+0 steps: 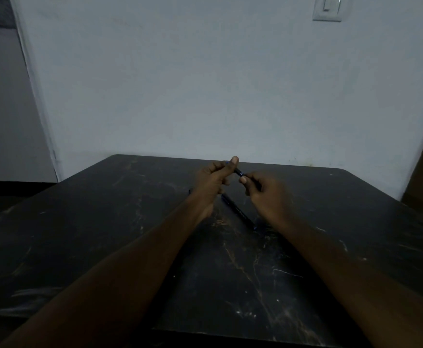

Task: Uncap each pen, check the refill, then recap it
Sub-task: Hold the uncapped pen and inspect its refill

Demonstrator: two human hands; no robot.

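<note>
Both bare forearms reached forward from the bottom edge over the dark, scratched table (105, 222). At their far ends the two hands were raised above the table and stood close together, joined by one dark pen (238, 172). That pen ran slantwise between them: the left hand (211, 180) was closed on its upper end, with the thumb pointing up along it, and the right hand (260, 189) pinched its lower end between the thumb and the fingertips. Only a short piece of it showed between the hands, black with a small blue ring; whether the cap was on or off I could not tell in the dim light. Below the hands a second pen (238, 212) lay flat on the table, also dark, slanting toward the right wrist, with a blue tip at its near end.
</note>
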